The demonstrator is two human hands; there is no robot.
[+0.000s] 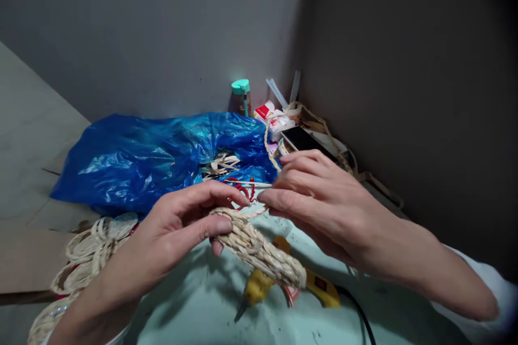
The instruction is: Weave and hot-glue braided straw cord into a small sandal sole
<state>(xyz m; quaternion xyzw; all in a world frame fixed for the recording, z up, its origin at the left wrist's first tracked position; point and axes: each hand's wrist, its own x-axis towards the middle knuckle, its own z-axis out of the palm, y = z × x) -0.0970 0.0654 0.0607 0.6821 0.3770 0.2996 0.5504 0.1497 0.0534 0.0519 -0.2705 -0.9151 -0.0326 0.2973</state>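
Note:
My left hand (178, 229) grips a woven straw piece (259, 248), a tan braided cone shape, with thumb on top and fingers under its upper end. My right hand (315, 199) pinches a loose straw strand (259, 211) at the top end of that piece, fingers together. Both hands meet above the pale green table (202, 307). A yellow glue gun (319, 285) lies on the table right under the woven piece, its black cord running off to the lower right.
A crumpled blue plastic bag (149, 156) with straw scraps lies behind the hands. Coiled straw braid (84, 259) sits at the left. A dark phone (303, 139), a red-white box (272, 116), a teal-capped bottle (242, 96) and glue sticks crowd the back corner. Grey walls close in behind and on the right.

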